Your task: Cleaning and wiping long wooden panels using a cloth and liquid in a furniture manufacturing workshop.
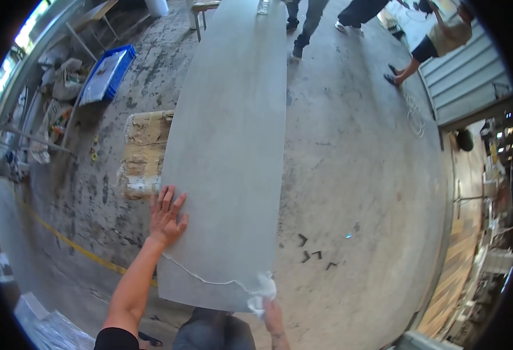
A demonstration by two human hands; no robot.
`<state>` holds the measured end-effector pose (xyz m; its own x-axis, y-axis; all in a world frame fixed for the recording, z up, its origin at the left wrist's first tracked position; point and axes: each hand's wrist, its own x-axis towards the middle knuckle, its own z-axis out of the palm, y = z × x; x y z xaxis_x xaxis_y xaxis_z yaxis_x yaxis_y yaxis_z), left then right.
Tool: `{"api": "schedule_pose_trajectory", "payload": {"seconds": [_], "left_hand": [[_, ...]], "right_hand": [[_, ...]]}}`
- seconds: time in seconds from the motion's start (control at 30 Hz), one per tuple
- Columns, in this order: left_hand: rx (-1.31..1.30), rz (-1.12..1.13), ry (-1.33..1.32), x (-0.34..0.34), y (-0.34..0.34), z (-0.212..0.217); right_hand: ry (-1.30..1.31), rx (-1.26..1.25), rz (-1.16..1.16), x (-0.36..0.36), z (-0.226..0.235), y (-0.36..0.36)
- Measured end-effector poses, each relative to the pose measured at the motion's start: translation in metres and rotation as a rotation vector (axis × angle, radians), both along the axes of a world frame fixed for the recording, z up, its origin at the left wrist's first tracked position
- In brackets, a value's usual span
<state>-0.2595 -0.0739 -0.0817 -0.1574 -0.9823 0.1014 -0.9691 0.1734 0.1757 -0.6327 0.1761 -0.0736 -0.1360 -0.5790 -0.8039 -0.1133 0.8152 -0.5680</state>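
Left hand [166, 214] at about 8 o'clock from picture centre, fingers spread wide, palm flat on the left edge of a long grey slab [230, 146]. Right hand [272, 315] at 6 o'clock, at the slab's near right corner, closed around a crumpled white rag [262, 293] and pressing it against that corner. Long grey slab lying through the middle of the view, from the near edge at 6 o'clock away toward 12 o'clock, widest near the hands and narrowing with distance. Thin white crack line [207, 276] across the near end, from below the left hand over to the rag. Far end of the slab resting on a stand [201, 13] at 12 o'clock.

Just left of the slab, at 9 o'clock, a worn block wrapped in tattered cardboard [143, 154], partly tucked under the slab's left edge. Farther out at 10 o'clock, a blue crate [112, 73] and heaped clutter along the wall. Yellow floor line [76, 248] slanting past at 8 o'clock.

Right of the slab, wide bare concrete floor [361, 175] from 1 o'clock round to 5 o'clock, broken only by a few small dark brackets [312, 252] near 5 o'clock. Legs of other people [326, 17] at 12 to 1 o'clock beyond the far end, one more person [437, 41] at 2 o'clock by a corrugated shutter [466, 76].
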Motion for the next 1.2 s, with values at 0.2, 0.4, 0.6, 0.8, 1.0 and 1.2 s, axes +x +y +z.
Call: {"api": "schedule_pose_trajectory", "payload": {"seconds": [0.2, 0.4, 0.6, 0.8, 1.0, 1.2], "left_hand": [[0.030, 0.402, -0.034, -0.073, 0.034, -0.023], [-0.216, 0.454, -0.051, -0.097, 0.020, -0.031], [-0.197, 0.485, -0.030, -0.086, 0.025, -0.050], [-0.208, 0.464, -0.030, -0.095, 0.029, -0.051], [-0.198, 0.462, -0.037, -0.080, 0.026, -0.053], [-0.128, 0.480, -0.087, -0.097, 0.025, -0.032]], "right_hand": [[0.167, -0.362, 0.030, 0.031, -0.010, -0.100], [-0.666, -0.167, -0.430, 0.004, -0.022, -0.243], [-0.672, -0.039, -0.152, -0.032, -0.021, -0.073], [-0.666, 0.015, -0.466, -0.020, -0.030, -0.059], [-0.047, -0.386, -0.062, 0.019, -0.034, -0.150], [-0.099, -0.246, -0.076, 0.008, -0.018, -0.149]]}}
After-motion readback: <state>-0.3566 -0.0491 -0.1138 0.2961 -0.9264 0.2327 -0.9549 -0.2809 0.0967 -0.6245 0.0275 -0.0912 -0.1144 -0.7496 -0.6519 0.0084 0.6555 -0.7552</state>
